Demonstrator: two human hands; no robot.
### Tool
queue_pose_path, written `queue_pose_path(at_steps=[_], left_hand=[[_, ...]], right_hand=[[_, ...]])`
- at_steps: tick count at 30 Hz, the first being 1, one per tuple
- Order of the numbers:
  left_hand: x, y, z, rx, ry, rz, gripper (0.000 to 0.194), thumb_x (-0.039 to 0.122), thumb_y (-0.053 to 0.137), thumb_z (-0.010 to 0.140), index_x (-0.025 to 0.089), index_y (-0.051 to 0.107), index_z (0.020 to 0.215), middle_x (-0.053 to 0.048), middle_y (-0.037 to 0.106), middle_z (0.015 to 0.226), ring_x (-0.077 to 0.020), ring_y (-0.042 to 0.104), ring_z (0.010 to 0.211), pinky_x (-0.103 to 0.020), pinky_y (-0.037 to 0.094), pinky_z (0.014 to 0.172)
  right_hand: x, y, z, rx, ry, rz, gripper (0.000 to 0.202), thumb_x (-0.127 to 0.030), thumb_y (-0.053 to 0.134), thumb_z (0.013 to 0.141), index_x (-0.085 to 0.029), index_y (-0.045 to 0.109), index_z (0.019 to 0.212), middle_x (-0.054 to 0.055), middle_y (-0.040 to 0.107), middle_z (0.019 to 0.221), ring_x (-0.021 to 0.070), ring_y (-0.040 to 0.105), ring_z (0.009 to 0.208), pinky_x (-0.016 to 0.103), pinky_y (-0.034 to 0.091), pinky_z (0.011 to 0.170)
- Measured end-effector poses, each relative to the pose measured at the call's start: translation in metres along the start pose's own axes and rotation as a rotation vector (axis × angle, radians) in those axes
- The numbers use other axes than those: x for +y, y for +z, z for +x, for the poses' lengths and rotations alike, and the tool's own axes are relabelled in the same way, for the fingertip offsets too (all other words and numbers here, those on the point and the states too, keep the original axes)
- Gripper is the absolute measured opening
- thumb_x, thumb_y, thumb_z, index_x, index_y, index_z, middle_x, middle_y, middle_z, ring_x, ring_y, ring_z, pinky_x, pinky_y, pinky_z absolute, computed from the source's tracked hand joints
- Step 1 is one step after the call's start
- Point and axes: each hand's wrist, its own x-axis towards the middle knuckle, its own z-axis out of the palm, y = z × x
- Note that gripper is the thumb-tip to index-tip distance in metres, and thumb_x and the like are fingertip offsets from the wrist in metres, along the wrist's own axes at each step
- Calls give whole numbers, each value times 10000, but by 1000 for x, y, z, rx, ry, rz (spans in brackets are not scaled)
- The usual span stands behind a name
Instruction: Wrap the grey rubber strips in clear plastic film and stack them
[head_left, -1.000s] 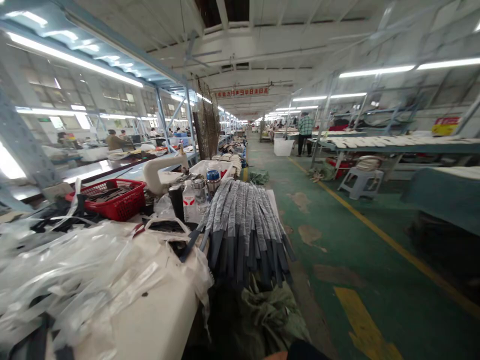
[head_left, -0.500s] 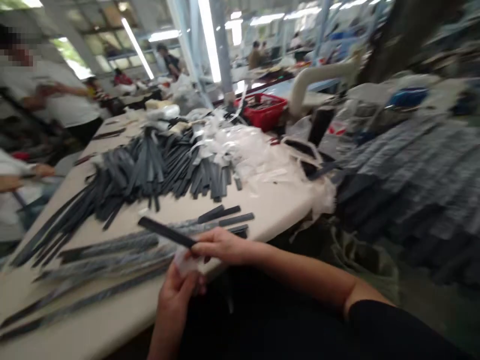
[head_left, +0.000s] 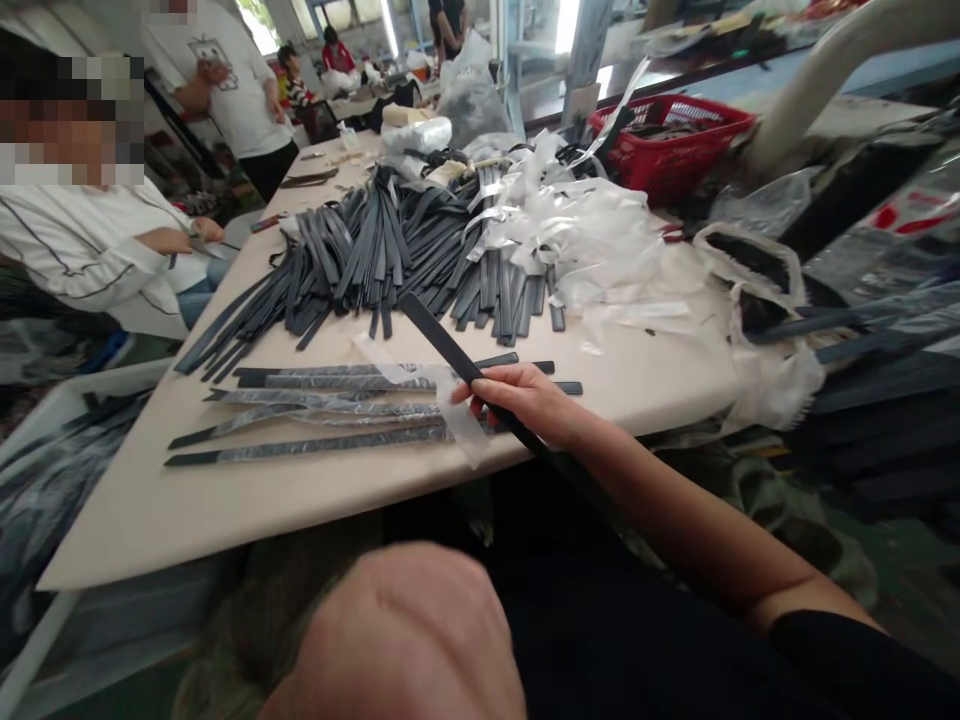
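One dark strip (head_left: 439,335) slanted through the middle of the frame, and the grip of your right hand (head_left: 517,395) was pinched closed on it. A bit of see-through plastic (head_left: 466,432) hung by those fingertips. Your left hand (head_left: 420,640) looked big and close at the bottom, its fingers hidden, so I could not tell about its grip. Some wrapped strips (head_left: 337,442) lay on the tabletop (head_left: 300,510), left of centre. Above them was a big dark heap of strips (head_left: 375,250).
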Motion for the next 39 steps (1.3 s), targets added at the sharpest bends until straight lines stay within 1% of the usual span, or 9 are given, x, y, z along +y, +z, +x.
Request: queue_pose_path(at_steps=[3, 5, 8, 11, 19, 21, 24, 29, 39], left_hand=[[-14, 24, 35, -100, 133, -5, 326, 524, 818, 619, 252, 653, 549, -25, 623, 541, -175, 585, 533, -307, 506, 563], [-25, 35, 58, -172, 154, -16, 291, 467, 826, 655, 212, 689, 627, -20, 664, 610, -137, 589, 561, -249, 497, 601], [-42, 46, 77, -262, -5, -56, 366, 430, 851, 641, 168, 760, 880, -58, 747, 797, -146, 644, 656, -226, 506, 648], [-52, 53, 80, -315, -124, -78, 379, 405, 850, 652, 122, 772, 891, -98, 763, 836, -171, 672, 723, -242, 519, 708], [-53, 67, 96, -130, -181, -546, 318, 319, 918, 562, 145, 682, 685, -11, 713, 701, -112, 658, 622, -202, 535, 627], [-51, 70, 101, -45, -228, -648, 271, 281, 890, 623, 158, 673, 729, -2, 721, 724, -124, 683, 638, -219, 561, 637], [-48, 74, 106, 34, -262, -718, 170, 257, 793, 764, 157, 656, 775, -14, 733, 756, -131, 702, 667, -236, 584, 662], [-47, 86, 104, 25, -269, -737, 153, 265, 760, 803, 147, 663, 801, -35, 745, 793, -140, 708, 683, -247, 592, 672], [-59, 101, 89, -64, -264, -640, 204, 261, 844, 697, 145, 690, 764, -31, 749, 775, -144, 707, 701, -239, 569, 696]], right_hand=[[1, -2, -2, 10, -9, -32, 334, -394, 587, 892, -108, 753, 940, -14, 617, 685, 61, 496, 553, 192, 409, 536], [3, -2, -4, 3, -21, -79, 323, -361, 555, 903, -107, 752, 939, -11, 617, 686, 64, 504, 566, 186, 410, 538], [7, 0, -5, -27, -45, -159, 319, -321, 515, 911, -104, 745, 953, -10, 612, 678, 80, 533, 588, 185, 421, 539], [10, 3, -4, -43, -86, -235, 307, -298, 501, 910, -104, 733, 960, -12, 611, 675, 84, 538, 567, 193, 429, 534], [10, -8, -36, 84, -84, -192, 345, -422, 488, 933, -144, 685, 879, -10, 607, 662, 78, 518, 489, 195, 380, 471], [13, -10, -55, 103, -73, -292, 371, -416, 463, 951, -155, 678, 799, -29, 540, 558, 82, 484, 454, 208, 367, 474], [21, -10, -79, 123, -138, -509, 368, -369, 460, 961, -164, 677, 747, 2, 572, 608, 109, 514, 521, 230, 390, 523], [38, -10, -94, 162, -243, -712, 328, -296, 450, 968, -155, 674, 772, 48, 618, 708, 148, 555, 644, 254, 417, 624], [50, -4, -85, 157, -170, -730, 336, -287, 461, 948, -161, 612, 675, 18, 575, 636, 132, 515, 584, 246, 377, 582]])
